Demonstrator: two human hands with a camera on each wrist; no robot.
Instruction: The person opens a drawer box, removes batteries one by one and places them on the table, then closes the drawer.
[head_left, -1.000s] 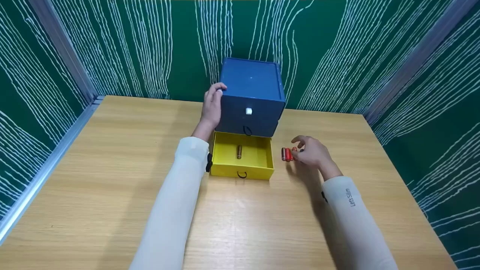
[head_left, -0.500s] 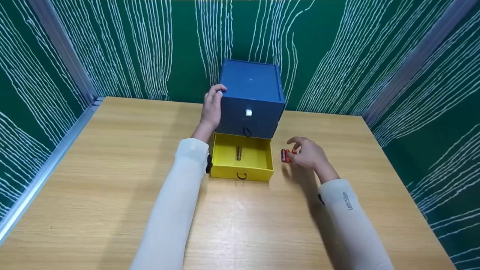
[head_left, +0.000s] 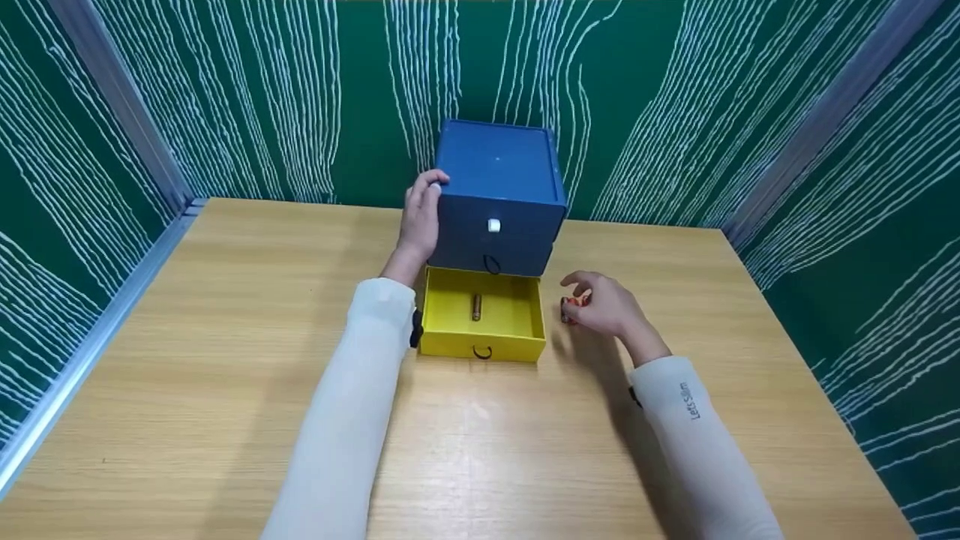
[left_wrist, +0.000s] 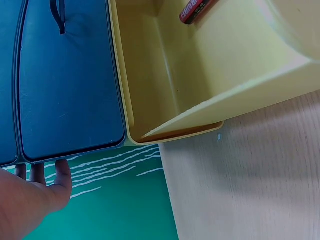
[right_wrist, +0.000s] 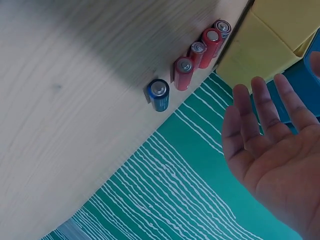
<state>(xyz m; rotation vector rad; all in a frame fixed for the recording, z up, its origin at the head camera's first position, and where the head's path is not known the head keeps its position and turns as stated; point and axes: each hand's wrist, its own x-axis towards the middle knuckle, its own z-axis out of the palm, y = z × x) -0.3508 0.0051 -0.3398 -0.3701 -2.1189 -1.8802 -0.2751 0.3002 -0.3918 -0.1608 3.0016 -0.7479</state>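
Note:
My left hand (head_left: 420, 221) rests against the left side of a blue drawer cabinet (head_left: 496, 161), its fingertips at the front edge in the left wrist view. Below the cabinet's dark front, a yellow drawer (head_left: 480, 346) is pulled out. Inside it lies a single battery (head_left: 476, 307), red and black in the left wrist view. To the right of the drawer, my right hand (head_left: 607, 306) hovers over a row of batteries (head_left: 565, 310), partly covering them. In the right wrist view that hand's fingers are spread and hold nothing. A red battery (right_wrist: 183, 73) and a dark blue battery (right_wrist: 159, 95) show beside it.
The wooden table (head_left: 225, 360) carries everything. A green wall (head_left: 375, 112) with white wavy lines stands close behind the cabinet, with grey metal posts (head_left: 127, 105) at the corners. The cabinet front bears a white knob (head_left: 493, 225) and a black loop (head_left: 491, 264).
My right hand has drifted left over the batteries, covering more of them in the head view. The left hand keeps its place on the cabinet, and the drawer battery lies as before.

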